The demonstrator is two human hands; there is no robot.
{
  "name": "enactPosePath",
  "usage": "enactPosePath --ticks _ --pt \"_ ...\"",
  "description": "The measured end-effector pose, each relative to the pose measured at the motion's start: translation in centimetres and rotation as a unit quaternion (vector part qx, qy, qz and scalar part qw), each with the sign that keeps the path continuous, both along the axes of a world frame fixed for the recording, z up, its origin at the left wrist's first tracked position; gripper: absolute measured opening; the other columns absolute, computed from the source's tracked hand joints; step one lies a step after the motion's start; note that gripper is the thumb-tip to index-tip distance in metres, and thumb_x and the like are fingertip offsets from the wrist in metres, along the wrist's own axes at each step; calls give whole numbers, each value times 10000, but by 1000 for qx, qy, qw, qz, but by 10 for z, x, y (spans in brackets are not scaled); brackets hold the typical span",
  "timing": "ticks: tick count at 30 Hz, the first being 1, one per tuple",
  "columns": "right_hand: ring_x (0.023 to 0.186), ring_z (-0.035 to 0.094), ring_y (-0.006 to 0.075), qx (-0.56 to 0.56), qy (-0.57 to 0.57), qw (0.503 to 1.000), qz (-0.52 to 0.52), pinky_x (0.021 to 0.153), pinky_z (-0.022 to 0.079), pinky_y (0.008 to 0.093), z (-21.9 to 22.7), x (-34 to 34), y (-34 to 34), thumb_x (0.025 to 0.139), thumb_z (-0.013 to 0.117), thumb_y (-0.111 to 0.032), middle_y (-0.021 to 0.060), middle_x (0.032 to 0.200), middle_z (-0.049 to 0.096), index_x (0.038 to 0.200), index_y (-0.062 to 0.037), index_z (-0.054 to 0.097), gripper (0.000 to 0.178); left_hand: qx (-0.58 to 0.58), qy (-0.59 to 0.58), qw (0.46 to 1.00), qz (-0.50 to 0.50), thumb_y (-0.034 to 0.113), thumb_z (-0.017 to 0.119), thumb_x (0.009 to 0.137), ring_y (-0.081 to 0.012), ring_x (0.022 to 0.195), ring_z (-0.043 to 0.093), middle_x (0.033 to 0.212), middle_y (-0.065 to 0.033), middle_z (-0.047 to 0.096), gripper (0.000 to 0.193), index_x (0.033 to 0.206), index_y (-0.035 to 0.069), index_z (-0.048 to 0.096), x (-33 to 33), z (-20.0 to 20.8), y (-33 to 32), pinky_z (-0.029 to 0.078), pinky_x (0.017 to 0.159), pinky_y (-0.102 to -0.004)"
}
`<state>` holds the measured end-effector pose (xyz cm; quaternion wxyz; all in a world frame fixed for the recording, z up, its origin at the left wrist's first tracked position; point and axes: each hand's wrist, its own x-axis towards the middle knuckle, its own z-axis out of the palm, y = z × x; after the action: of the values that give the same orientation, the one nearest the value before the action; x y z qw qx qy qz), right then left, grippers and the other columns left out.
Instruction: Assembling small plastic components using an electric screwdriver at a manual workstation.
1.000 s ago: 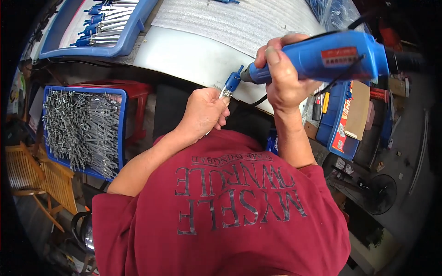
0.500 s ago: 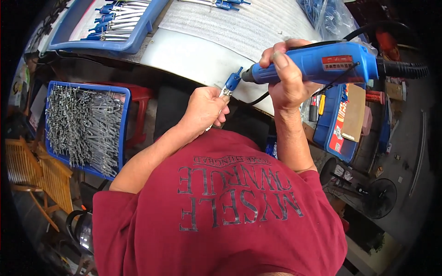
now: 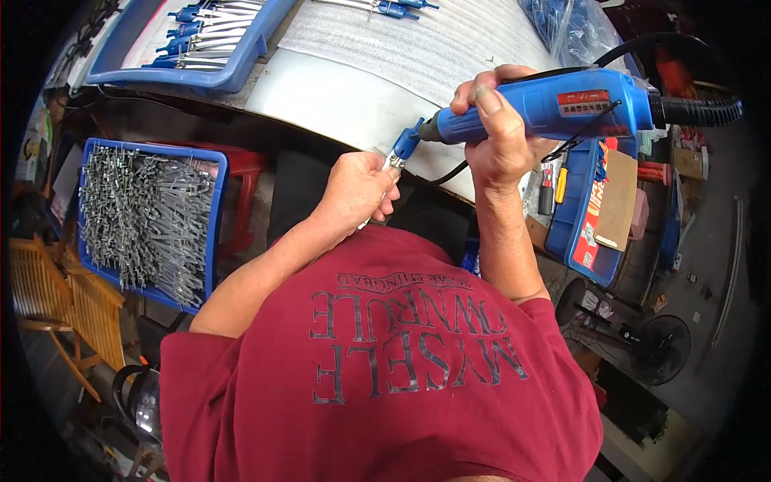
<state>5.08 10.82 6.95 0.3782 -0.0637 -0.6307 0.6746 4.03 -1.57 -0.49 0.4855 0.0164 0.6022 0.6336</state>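
Observation:
My left hand (image 3: pixel 359 186) pinches a slim metal part with a blue plastic end piece (image 3: pixel 407 143), held just off the near edge of the white worktop (image 3: pixel 321 92). A blue electric screwdriver (image 3: pixel 546 104) lies across my right hand (image 3: pixel 499 120), whose fingers wrap round its body. The dark tip of the screwdriver meets the side of the blue end piece. Whether a screw sits between them is too small to tell.
A blue tray (image 3: pixel 233 76) of similar blue-ended parts stands at the far left of the worktop. Below it, a blue crate (image 3: pixel 217 233) holds many bare metal parts. Bagged blue pieces (image 3: pixel 570 36) lie at the back right. Screwdrivers (image 3: pixel 548 189) and a blue bin (image 3: pixel 618 261) are at right.
The electric screwdriver has shifted slightly left and tilted, bringing its tip from just beside the blue end piece against it. My left hand has stayed almost still.

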Motion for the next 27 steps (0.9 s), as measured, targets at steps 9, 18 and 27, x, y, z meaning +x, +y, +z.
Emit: enactPosePath --ticks 9,18,27 --pt "486 488 182 37 -14 999 18 471 426 292 -3 -3 -1 633 559 -16 104 619 463 860 38 418 273 7 -7 1000 0 91 453 778 -72 403 447 556 -33 502 132 702 -10 493 -1 -1 1 360 346 -187" --pt "472 483 161 284 -34 958 24 431 414 270 -16 -9 5 650 517 33 101 629 455 816 45 396 205 0 -13 1000 -1 104 461 782 -72 417 456 564 -33 504 133 716 -8 491 2 1 -1 368 349 -189" --pt "527 497 142 183 -54 981 34 481 422 261 -13 -6 4 676 549 -3 70 675 483 882 32 414 248 13 -17 1000 2 124 476 781 -78 425 460 571 -36 506 144 748 -15 491 -1 1 1 375 359 -191"
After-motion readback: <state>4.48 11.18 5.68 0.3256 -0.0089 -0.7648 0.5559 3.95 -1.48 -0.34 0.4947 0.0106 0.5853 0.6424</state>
